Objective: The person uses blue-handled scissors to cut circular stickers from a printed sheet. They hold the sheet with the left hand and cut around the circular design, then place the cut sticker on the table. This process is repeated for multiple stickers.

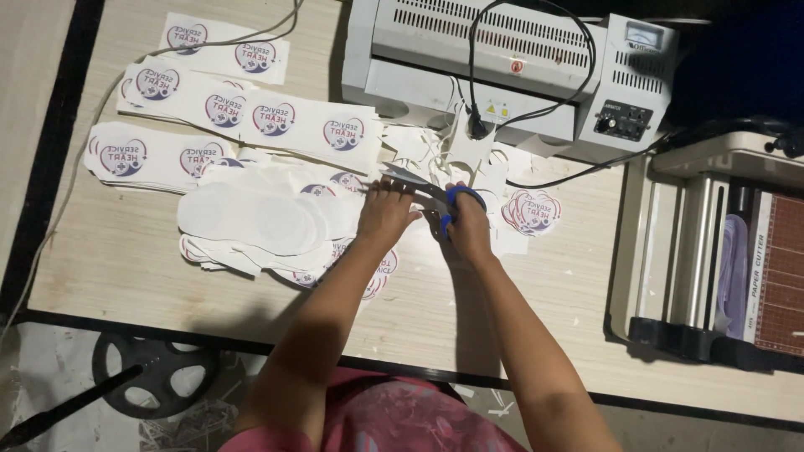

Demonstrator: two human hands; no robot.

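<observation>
The right hand (469, 228) grips a pair of blue-handled scissors (435, 197), fingers through the loops, blades pointing left over the pale tabletop (126, 259). The left hand (383, 211) is closed flat on a laminated sheet (394, 172) and feeds its edge into the blades; how far the blades stand apart is too small to tell. To the left lie uncut strips of round printed stickers (251, 113) and a heap of turned-over white pieces (251, 219); a small stack of cut rounds (531, 211) sits just right of the scissors. Behind stands a grey laminator (502, 59), its black cable (477, 92) plugged in close to the work (near enough to matter). The left fingertips rest near the blades, so a slip on the glossy film could nick them or spoil a sticker, and offcuts (419, 146) piled there could hide the cable.
</observation>
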